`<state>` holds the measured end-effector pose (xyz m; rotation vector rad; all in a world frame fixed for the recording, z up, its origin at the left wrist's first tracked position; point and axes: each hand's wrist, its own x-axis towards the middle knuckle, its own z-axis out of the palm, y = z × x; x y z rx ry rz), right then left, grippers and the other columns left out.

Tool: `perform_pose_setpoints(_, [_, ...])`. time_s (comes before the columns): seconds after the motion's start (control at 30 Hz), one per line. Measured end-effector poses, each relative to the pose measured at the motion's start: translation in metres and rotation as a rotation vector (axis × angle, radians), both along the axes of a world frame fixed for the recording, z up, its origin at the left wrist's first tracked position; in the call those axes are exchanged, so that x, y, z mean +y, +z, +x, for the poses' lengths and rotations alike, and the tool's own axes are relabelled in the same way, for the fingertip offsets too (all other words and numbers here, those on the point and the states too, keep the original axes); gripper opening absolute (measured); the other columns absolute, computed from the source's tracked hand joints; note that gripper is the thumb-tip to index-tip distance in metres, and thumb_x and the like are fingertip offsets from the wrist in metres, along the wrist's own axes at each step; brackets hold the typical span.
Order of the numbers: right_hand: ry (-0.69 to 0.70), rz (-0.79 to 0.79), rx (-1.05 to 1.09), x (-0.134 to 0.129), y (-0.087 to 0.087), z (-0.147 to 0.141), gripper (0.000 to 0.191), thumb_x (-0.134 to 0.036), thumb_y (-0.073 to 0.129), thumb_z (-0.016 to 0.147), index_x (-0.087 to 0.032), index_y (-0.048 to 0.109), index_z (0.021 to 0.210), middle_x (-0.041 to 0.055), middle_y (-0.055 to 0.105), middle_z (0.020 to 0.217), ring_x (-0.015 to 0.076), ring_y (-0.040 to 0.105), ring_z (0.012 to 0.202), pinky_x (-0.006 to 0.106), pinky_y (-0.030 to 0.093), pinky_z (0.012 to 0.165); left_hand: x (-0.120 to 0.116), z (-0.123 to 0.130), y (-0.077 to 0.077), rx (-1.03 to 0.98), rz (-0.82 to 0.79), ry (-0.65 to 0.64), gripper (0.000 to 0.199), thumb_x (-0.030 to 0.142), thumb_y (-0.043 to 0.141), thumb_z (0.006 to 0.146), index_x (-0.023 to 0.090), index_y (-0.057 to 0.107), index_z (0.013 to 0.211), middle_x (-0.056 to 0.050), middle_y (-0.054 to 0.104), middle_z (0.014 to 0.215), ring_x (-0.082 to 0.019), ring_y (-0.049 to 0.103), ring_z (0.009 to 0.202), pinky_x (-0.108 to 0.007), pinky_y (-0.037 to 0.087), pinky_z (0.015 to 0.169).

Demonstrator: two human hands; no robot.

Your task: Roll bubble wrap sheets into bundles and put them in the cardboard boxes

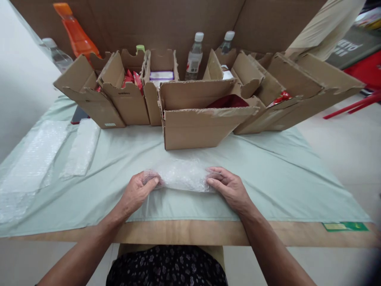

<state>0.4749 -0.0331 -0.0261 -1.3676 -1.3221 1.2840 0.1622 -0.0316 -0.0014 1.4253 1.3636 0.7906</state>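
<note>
Between my two hands, a bubble wrap bag [184, 174] lies crosswise near the front of the cloth-covered table. My left hand [141, 184] pinches its left end, thumb on top and fingers partly behind the clear film. At the other end, my right hand [228, 184] grips the edge between thumb and fingers. Whether anything is inside the wrap cannot be made out. Just beyond it stands an open cardboard box [193, 129] with a dark red item [229, 102] inside.
More bubble wrap pieces [38, 155] lie at the left. A row of open cardboard boxes [133, 105] stands behind, with an orange bottle [79, 37] and clear bottles [194, 57] at the back. A green packet [345, 227] rests on the table's wooden front edge [184, 232].
</note>
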Motion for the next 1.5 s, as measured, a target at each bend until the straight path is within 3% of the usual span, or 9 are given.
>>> perform_pose_setpoints(0.1, [-0.122,0.042,0.021,0.002,-0.006,-0.007,0.038,-0.053,0.082,0.079,-0.019,0.075,0.093,0.0039,0.073,0.078,0.0165,0.067,0.068,0.029,0.055,0.064,-0.002,0.001,0.001,-0.006,-0.019,-0.032,0.028,0.045,0.06,0.089,0.02,0.071,0.083,-0.005,0.078,0.087,-0.023,0.072,0.087,-0.037,0.055,0.087])
perform_pose_setpoints(0.23, [-0.229,0.047,0.068,0.002,-0.006,-0.01,0.036,-0.053,0.083,0.078,-0.02,0.074,0.089,0.0017,0.069,0.073,0.0149,0.064,0.065,0.028,0.053,0.063,-0.005,0.002,0.0,-0.028,-0.05,-0.028,0.025,0.045,0.063,0.087,0.021,0.069,0.084,-0.005,0.079,0.082,-0.024,0.074,0.087,-0.038,0.055,0.089])
perform_pose_setpoints(0.37, [-0.189,0.071,0.078,-0.001,-0.004,-0.005,0.041,-0.053,0.081,0.079,-0.02,0.074,0.103,0.0035,0.073,0.083,0.0165,0.067,0.075,0.03,0.055,0.072,-0.01,0.003,-0.002,-0.039,-0.01,0.06,0.027,0.046,0.062,0.089,0.021,0.071,0.084,-0.005,0.08,0.083,-0.023,0.074,0.086,-0.036,0.054,0.088])
perform_pose_setpoints(0.47, [-0.157,0.094,0.029,-0.002,-0.008,-0.004,0.044,-0.052,0.079,0.08,-0.019,0.074,0.109,0.0028,0.071,0.08,0.0163,0.065,0.074,0.029,0.052,0.069,-0.014,0.003,-0.005,-0.03,0.047,0.104,0.034,0.048,0.058,0.093,0.02,0.074,0.081,-0.005,0.079,0.084,-0.022,0.073,0.084,-0.035,0.055,0.084])
perform_pose_setpoints(0.7, [-0.226,0.166,-0.149,0.0,-0.013,-0.011,0.037,-0.05,0.072,0.084,-0.016,0.077,0.099,0.0025,0.067,0.071,0.0144,0.056,0.063,0.028,0.045,0.059,-0.02,-0.006,-0.02,0.239,0.452,0.137,0.02,0.033,0.064,0.089,0.023,0.074,0.074,-0.003,0.077,0.08,-0.022,0.068,0.084,-0.036,0.052,0.081])
perform_pose_setpoints(0.97, [-0.26,0.241,-0.329,-0.002,-0.009,-0.02,0.032,-0.047,0.066,0.085,-0.017,0.076,0.093,0.0053,0.074,0.078,0.0163,0.062,0.065,0.029,0.053,0.064,-0.029,-0.012,-0.027,0.361,0.513,0.053,0.033,0.031,0.054,0.102,0.022,0.07,0.075,-0.005,0.076,0.091,-0.023,0.067,0.093,-0.039,0.051,0.086])
perform_pose_setpoints(1.1, [-0.244,0.297,-0.479,-0.001,-0.015,-0.022,0.028,-0.044,0.065,0.086,-0.019,0.076,0.092,0.0053,0.076,0.082,0.0171,0.065,0.067,0.031,0.054,0.07,-0.03,-0.011,-0.033,0.56,0.629,0.124,0.029,0.028,0.06,0.097,0.02,0.065,0.069,-0.009,0.074,0.099,-0.027,0.065,0.099,-0.043,0.05,0.088])
perform_pose_setpoints(1.23, [-0.229,0.336,-0.635,0.0,-0.02,-0.022,0.025,-0.042,0.066,0.086,-0.02,0.076,0.09,0.0031,0.071,0.073,0.017,0.063,0.065,0.031,0.05,0.069,-0.031,-0.01,-0.038,0.641,0.681,0.13,0.022,0.022,0.062,0.093,0.02,0.064,0.071,-0.012,0.071,0.108,-0.029,0.064,0.104,-0.046,0.051,0.092])
perform_pose_setpoints(1.5, [-0.232,0.431,-0.564,0.0,-0.011,-0.024,0.024,-0.041,0.062,0.092,-0.021,0.072,0.083,0.0039,0.074,0.079,0.0164,0.062,0.066,0.031,0.051,0.072,-0.033,-0.01,-0.036,0.626,0.704,0.191,0.016,0.023,0.062,0.092,0.02,0.064,0.077,-0.015,0.068,0.116,-0.032,0.064,0.113,-0.049,0.051,0.096])
